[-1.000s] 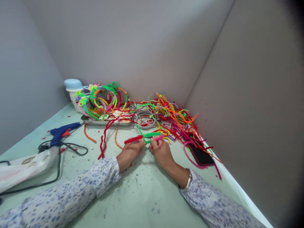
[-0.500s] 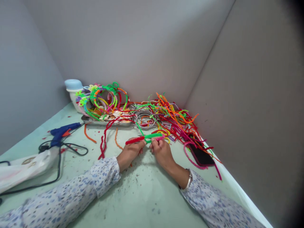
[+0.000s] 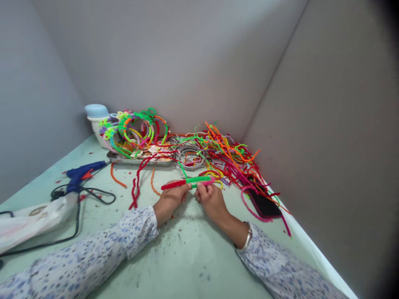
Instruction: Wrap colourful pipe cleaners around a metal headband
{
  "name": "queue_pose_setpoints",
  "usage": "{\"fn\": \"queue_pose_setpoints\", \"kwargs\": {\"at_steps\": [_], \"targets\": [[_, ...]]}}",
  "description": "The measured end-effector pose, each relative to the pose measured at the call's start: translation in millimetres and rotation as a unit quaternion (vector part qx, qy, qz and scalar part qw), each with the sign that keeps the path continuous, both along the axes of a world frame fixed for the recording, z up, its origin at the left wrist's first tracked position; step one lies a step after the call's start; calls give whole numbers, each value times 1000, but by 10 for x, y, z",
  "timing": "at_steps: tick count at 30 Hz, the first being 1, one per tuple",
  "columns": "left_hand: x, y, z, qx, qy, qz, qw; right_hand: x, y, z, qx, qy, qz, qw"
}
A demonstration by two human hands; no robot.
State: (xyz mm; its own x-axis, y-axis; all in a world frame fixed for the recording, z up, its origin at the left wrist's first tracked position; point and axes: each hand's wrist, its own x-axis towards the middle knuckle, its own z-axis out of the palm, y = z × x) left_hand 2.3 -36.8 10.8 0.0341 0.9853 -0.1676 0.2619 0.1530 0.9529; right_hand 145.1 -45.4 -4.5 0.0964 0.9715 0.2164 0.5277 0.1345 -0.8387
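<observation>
Between my hands is a band wrapped in pipe cleaner, with a red stretch point(image 3: 173, 184) on the left, a green stretch point(image 3: 198, 180) in the middle and pink at the right end. My left hand point(image 3: 171, 200) is closed on the red and green part. My right hand point(image 3: 213, 200) pinches the green pipe cleaner point(image 3: 193, 186) just below the band, near the pink end. The fingertips of both hands lie close together. Behind them sit a coil of silvery wire point(image 3: 189, 155) and yellow pipe cleaner loops point(image 3: 218, 176).
A metal tray point(image 3: 140, 161) holds pale flat pieces, with decorated headbands point(image 3: 137, 128) over it. A pipe cleaner heap point(image 3: 227, 145) partly covers a phone point(image 3: 264, 203). On the left are a blue glue gun point(image 3: 75, 174) with its cord, a plastic bag point(image 3: 40, 216) and a blue-lidded bottle point(image 3: 97, 120).
The band has slid slightly to the left in my hands. My right hand's fingers have shifted a little along the green part; both arms stay nearly in place.
</observation>
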Motion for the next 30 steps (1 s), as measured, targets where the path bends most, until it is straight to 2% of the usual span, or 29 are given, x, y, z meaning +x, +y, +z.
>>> {"fn": "queue_pose_setpoints", "kwargs": {"at_steps": [7, 11, 18, 30], "targets": [[16, 61, -92, -25, -24, 13, 999, 0, -21, -35, 20, -4, 9, 1000], [26, 62, -82, -32, -32, 11, 999, 8, -20, -43, 24, 2, 12, 1000], [40, 58, -33, -11, -42, -18, 999, 13, 23, -41, -15, 14, -17, 1000], [50, 136, -125, -33, -47, 40, 998, 1, -31, -51, 36, -25, 8, 999]]}}
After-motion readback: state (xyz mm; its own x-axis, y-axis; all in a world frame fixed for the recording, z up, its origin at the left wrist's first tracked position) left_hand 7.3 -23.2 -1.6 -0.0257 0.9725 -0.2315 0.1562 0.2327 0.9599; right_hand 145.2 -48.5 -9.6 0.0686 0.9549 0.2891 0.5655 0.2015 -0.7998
